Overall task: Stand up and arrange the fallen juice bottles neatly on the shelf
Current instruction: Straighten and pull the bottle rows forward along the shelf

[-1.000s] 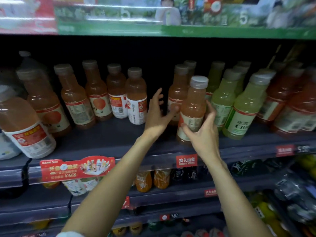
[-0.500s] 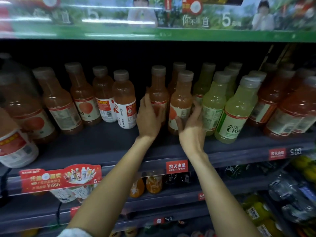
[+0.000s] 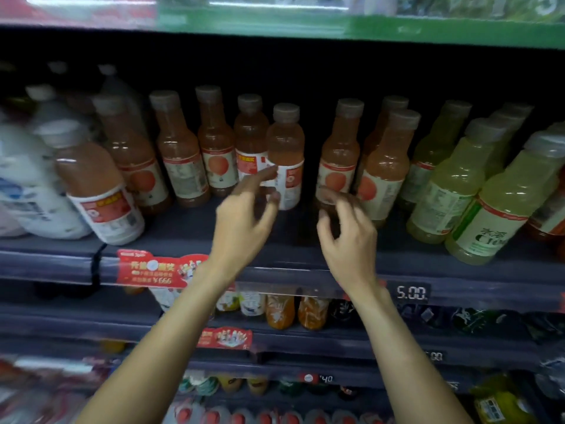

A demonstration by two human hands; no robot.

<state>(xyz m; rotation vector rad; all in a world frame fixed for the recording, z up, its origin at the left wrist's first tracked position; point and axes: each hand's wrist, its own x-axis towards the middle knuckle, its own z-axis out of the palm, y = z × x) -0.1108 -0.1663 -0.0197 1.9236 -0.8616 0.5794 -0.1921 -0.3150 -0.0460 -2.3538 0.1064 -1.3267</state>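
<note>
While empty, hands (image 3: 244,215) near bottles (image 3: 286,154).

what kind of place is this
Most likely a shop's drinks aisle: tiered shelves lined with rows of orange juice bottles and green juice bottles, a 5.00 price tag and a red promo label on the edge.

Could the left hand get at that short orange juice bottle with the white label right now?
Probably yes: the left hand is just in front of the short orange juice bottle with the white label, with nothing between them.
</note>
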